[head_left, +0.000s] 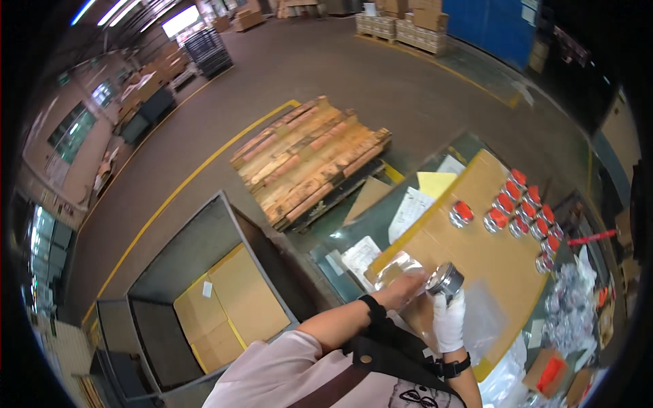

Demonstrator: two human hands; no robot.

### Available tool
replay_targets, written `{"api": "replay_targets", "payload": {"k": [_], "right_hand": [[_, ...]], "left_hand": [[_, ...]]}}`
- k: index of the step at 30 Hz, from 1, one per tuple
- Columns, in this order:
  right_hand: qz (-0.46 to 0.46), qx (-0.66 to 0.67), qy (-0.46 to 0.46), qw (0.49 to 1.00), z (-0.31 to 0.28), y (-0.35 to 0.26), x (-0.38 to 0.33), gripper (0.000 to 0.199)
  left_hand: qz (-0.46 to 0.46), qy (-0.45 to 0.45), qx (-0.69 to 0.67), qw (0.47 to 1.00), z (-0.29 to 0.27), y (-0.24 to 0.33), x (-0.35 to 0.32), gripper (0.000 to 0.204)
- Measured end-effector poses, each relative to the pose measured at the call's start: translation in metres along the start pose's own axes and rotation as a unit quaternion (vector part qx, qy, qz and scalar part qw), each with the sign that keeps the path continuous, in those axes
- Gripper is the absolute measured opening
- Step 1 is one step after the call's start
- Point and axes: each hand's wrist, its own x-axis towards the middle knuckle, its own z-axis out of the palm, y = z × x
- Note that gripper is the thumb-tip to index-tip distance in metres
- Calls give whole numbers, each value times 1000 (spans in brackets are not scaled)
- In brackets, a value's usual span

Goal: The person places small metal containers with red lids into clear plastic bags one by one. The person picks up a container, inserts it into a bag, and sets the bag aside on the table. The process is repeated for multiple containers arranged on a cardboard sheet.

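Observation:
In my white-gloved right hand (449, 323), the fingers are closed round a shiny, short cylindrical metal part (445, 277), which looks like an engine piston. My bare left hand (407, 288) is just left of it, fingers bent and partly blurred against a crumpled clear plastic bag (400, 264). Both hands are over the near left part of a cardboard-covered table (435, 234). Farther right on the cardboard stand several similar metal parts with red tops (522, 209); a single one (461, 214) is apart from them.
Clear-wrapped parts (571, 306) pile up at the right, near an open carton (545, 370). Papers (410, 212) lie along the table's far left side. A grey metal bin (231, 224) lined with cardboard stands left, and a wooden pallet (309, 160) lies beyond.

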Motion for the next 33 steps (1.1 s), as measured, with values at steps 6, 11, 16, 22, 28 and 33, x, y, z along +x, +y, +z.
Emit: {"api": "replay_targets", "payload": {"k": [6, 11, 16, 22, 28, 33], "right_hand": [[-102, -226, -139, 959, 19, 40, -8, 24], [-191, -402, -255, 858, 36, 31, 10, 23], [-136, -476, -180, 850, 41, 48, 6, 15], [-92, -335, -11, 938, -4, -8, 0, 25], [-27, -52, 87, 994, -55, -41, 3, 23], [41, 122, 80, 989, -34, -18, -1, 17]], "left_hand": [[26, 146, 274, 950, -19, 42, -24, 49], [159, 200, 437, 862, -26, 81, -64, 40], [302, 151, 594, 730, 0, 81, -88, 25], [315, 125, 323, 884, 38, 112, -98, 37], [-27, 12, 48, 998, 27, 93, -38, 47], [55, 23, 279, 958, 54, 36, -26, 31]]}}
